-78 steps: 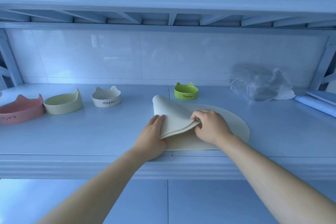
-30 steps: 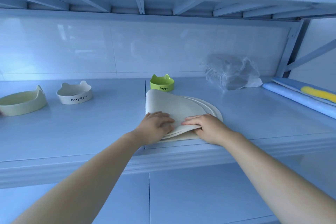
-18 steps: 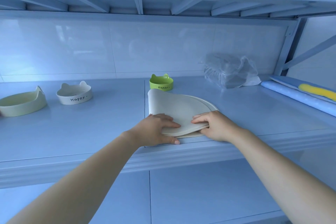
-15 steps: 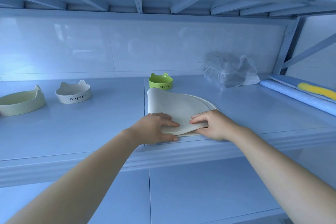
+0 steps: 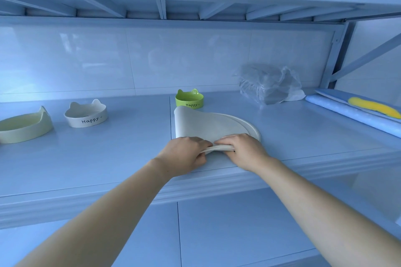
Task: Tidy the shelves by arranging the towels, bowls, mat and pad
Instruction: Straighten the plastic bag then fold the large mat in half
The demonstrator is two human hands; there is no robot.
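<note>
The folded mat lay at the shelf's near edge. Both the left hand and right hand pinched its stacked layers; an even squeeze should stop the fold springing open.

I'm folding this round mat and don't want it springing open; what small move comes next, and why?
Probably slide the left hand up to flatten the rounded fold, right hand keeping its grip. Both pinch the stacked near edges of the mat at the shelf front, while the fold near the green bowl bulges upward.
</note>
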